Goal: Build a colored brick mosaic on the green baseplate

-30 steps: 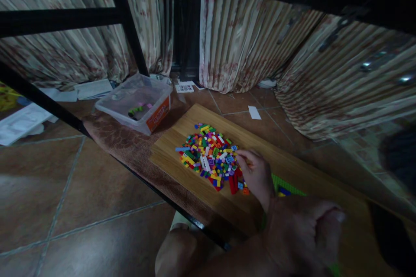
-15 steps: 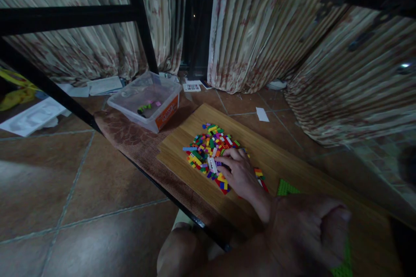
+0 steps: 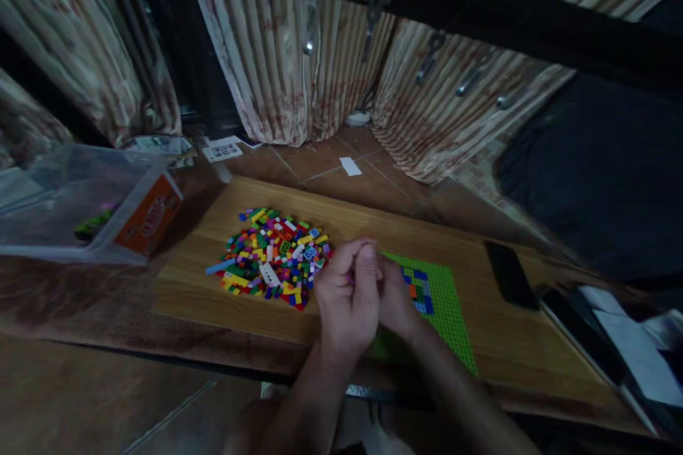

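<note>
My left hand (image 3: 346, 298) is closed, its thumb pressed along the curled fingers. A tiny purple bit shows between those fingers, too small to make out. My right hand (image 3: 395, 302) meets it from the right with bent fingers, mostly hidden behind the left; what it holds cannot be seen. Both hands are over the wooden board (image 3: 197, 298), between a heap of colourful toy bricks (image 3: 272, 252) and a green baseplate (image 3: 448, 298). On the baseplate sits a patch of blue, orange and green bricks (image 3: 421, 293), partly covered by my right hand.
To the left stands a clear plastic box (image 3: 101, 252) with an orange label and a few pieces inside. A black phone (image 3: 511, 274) lies on the board at the right, near another dark device (image 3: 581, 334) and papers (image 3: 634, 355). Patterned curtains (image 3: 267, 57) hang behind.
My right hand has left the brick heap and my left hand has come back from the right; they now meet together. The view has swung right, showing more of the baseplate and the phone.
</note>
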Demonstrator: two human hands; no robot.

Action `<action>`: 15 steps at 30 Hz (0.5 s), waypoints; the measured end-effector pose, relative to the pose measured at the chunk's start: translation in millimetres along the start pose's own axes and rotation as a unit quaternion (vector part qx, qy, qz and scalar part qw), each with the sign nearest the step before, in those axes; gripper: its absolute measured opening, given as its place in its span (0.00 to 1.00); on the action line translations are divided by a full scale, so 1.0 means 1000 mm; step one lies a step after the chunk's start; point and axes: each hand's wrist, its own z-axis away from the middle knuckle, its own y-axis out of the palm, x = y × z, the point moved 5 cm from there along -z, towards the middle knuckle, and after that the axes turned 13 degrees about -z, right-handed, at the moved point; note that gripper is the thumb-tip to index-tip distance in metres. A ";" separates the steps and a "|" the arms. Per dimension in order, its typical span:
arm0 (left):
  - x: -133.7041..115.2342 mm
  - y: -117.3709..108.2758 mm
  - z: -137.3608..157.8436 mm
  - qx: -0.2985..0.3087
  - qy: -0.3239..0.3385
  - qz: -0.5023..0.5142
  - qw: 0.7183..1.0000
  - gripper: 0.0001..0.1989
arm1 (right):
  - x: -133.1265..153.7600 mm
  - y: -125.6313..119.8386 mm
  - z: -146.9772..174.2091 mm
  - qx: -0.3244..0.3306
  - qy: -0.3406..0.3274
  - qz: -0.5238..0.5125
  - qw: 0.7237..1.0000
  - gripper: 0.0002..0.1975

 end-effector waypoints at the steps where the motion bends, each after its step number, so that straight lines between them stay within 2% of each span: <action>1: 0.003 -0.001 -0.001 -0.001 -0.014 0.001 1.000 0.10 | -0.007 -0.021 0.010 -0.044 0.034 -0.022 0.998 0.12; 4: 0.013 0.006 -0.003 0.033 -0.068 -0.001 0.997 0.10 | -0.035 -0.078 0.040 -0.170 0.142 -0.061 0.973 0.10; 5: 0.017 0.010 -0.003 0.056 -0.089 -0.001 0.994 0.10 | -0.044 -0.092 0.049 -0.191 0.172 -0.066 0.964 0.12; 7: 0.024 0.021 -0.001 0.106 -0.126 -0.005 0.986 0.09 | -0.054 -0.112 0.061 -0.212 0.192 -0.057 0.957 0.13; 10: 0.033 0.033 0.002 0.149 -0.154 -0.016 0.977 0.08 | -0.059 -0.121 0.068 -0.191 0.188 -0.047 0.962 0.14; 15: 0.040 0.044 0.010 0.165 -0.153 -0.026 0.974 0.09 | -0.058 -0.118 0.071 -0.180 0.185 -0.036 0.965 0.14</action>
